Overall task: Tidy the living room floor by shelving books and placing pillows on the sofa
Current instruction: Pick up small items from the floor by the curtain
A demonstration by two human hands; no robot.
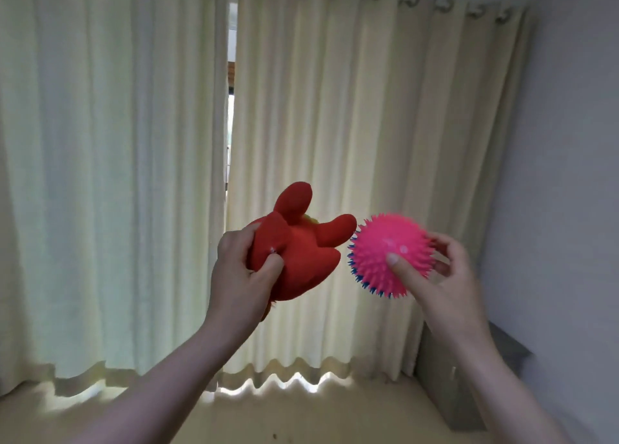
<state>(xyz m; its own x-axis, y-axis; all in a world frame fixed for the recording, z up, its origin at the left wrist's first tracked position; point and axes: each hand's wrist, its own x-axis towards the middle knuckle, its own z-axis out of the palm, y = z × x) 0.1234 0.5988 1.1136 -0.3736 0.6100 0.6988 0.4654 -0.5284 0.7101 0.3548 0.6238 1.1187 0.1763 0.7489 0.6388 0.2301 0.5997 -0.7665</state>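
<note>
Gripping a red plush toy (298,256) (left) and a spiky pink ball (388,254) (right).

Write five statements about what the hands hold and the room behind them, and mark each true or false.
1. The left hand grips a red plush toy. True.
2. The right hand holds a smooth blue ball. False: it holds a pink spiky ball, thumb pressed on its front.
3. Both things are held up in front of the curtains. True.
4. The curtains are pulled wide open. False: they are drawn, with only a narrow gap between them.
5. A book lies on the floor. False: no book shows on the visible floor.
</note>
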